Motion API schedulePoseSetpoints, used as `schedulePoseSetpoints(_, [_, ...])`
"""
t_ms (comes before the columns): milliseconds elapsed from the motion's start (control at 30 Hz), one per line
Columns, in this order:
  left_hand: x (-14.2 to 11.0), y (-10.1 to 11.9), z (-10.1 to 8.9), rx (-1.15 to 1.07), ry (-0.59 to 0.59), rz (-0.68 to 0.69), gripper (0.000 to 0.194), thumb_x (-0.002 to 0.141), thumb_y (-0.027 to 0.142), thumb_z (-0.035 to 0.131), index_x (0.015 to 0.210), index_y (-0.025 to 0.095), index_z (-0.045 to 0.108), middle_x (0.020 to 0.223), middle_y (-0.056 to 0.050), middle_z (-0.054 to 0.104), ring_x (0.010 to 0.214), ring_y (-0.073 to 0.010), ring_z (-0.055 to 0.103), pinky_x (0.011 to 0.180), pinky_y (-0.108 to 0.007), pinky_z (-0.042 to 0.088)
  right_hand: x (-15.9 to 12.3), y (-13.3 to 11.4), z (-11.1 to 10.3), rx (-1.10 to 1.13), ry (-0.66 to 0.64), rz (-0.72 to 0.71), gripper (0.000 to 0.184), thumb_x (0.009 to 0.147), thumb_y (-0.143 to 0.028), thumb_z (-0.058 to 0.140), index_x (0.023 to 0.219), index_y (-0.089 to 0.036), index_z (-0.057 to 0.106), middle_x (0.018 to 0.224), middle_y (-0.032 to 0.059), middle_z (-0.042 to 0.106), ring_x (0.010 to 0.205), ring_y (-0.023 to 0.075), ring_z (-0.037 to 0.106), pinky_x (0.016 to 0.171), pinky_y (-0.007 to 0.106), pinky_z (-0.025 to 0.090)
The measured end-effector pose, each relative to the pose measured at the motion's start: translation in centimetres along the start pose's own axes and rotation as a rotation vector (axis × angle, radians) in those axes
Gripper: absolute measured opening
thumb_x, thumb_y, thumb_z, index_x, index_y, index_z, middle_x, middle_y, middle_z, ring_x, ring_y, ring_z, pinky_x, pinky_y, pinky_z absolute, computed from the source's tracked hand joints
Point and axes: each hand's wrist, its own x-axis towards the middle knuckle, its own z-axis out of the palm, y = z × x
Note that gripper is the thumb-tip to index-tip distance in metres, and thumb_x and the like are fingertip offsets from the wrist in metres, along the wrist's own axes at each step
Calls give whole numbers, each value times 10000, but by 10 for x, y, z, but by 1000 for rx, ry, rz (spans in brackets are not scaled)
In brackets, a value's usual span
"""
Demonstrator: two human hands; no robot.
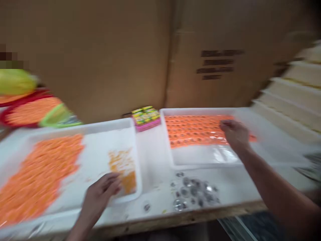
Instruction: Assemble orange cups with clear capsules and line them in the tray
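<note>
My left hand (pixel 102 190) hovers at the right part of a white tray (pixel 94 125), its fingers curled together in a pinch; what they hold, if anything, is too small to make out. Close to its fingertips lie small yellow-orange pieces (pixel 129 182). A spread of soft-looking orange pieces (pixel 37 170) covers the left of that tray. Over a second white tray (pixel 170 157), my right hand (pixel 235 134) has its fingers pinched at the orange pieces set in neat rows (pixel 195 130), each with a dark spot. Its fingertips are blurred, so anything in them is hidden.
Several shiny round metal pieces (pixel 194 190) lie near the table's front edge. A pink box with yellow packets (pixel 146 118) stands between the trays. A red basket of orange pieces (pixel 32 110) is at left; stacked white trays (pixel 288 97) rise at right. Cardboard (pixel 100 60) walls the back.
</note>
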Motion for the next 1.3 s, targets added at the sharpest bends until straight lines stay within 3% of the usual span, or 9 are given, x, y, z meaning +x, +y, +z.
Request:
schedulePoseSetpoints(133, [-5,-9,-27,-105,48,42,239,750,383,645,861,172,656,742,-36,683,655,-178,646,617,-282,518,-88,-83,50,236,-157,-309,139,774,-262,625,899,-233,679,861,73,700,788,160,623,761,321,446])
schedulePoseSetpoints(333, [-35,-13,-54,-209,88,210,210,799,341,591,889,168,670,759,-57,686,691,-183,645,653,-282,516,-248,-219,127,533,-777,-870,118,844,-250,544,866,-196,646,860,35,669,767,139,613,698,257,476])
schedulePoseSetpoints(433, [-52,-26,-89,-220,174,193,200,802,343,584,868,181,682,738,-47,687,674,-177,638,632,-267,509,-299,-271,177,467,-918,-1057,130,846,-273,556,894,-193,647,882,40,648,723,123,594,665,244,463])
schedulePoseSetpoints(567, [-63,-46,-137,-266,367,84,208,778,369,604,845,190,685,765,-49,700,658,-174,632,613,-261,515,-344,-316,244,124,-979,-1193,253,785,-306,634,1002,-175,622,986,70,611,752,145,584,729,286,448])
schedulePoseSetpoints(700, [-68,-58,-170,-311,506,46,212,740,376,641,827,189,691,765,-51,704,627,-175,631,595,-266,522,-364,-330,285,-59,-987,-1214,236,758,-261,635,973,-166,614,989,80,576,834,189,568,737,302,439])
schedulePoseSetpoints(867, [-59,-68,-189,-352,550,36,250,728,395,651,846,178,690,814,-55,706,699,-193,650,674,-290,532,-357,-321,278,-105,-981,-1231,203,720,-226,639,910,-168,599,931,52,565,791,167,546,715,286,435])
schedulePoseSetpoints(1033, [-28,-63,-194,-454,524,24,384,759,416,625,1083,210,635,1100,-67,645,913,-210,639,880,-340,479,-339,-305,220,208,-942,-1324,225,769,-200,599,994,-187,597,968,50,572,777,131,544,720,262,458])
schedulePoseSetpoints(1233, [7,-36,-166,-917,-38,-29,287,757,295,655,1014,168,660,1011,-78,652,823,-173,636,817,-354,517,-337,-276,167,495,-819,-1269,262,843,-244,548,1095,-243,618,998,63,582,869,148,580,734,273,499])
schedulePoseSetpoints(1300, [12,-34,-149,-960,-107,18,209,753,274,658,914,143,683,922,-69,666,817,-157,622,799,-307,516,-335,-261,163,505,-738,-1265,274,864,-226,517,1120,-259,610,1018,69,583,931,166,575,775,301,504])
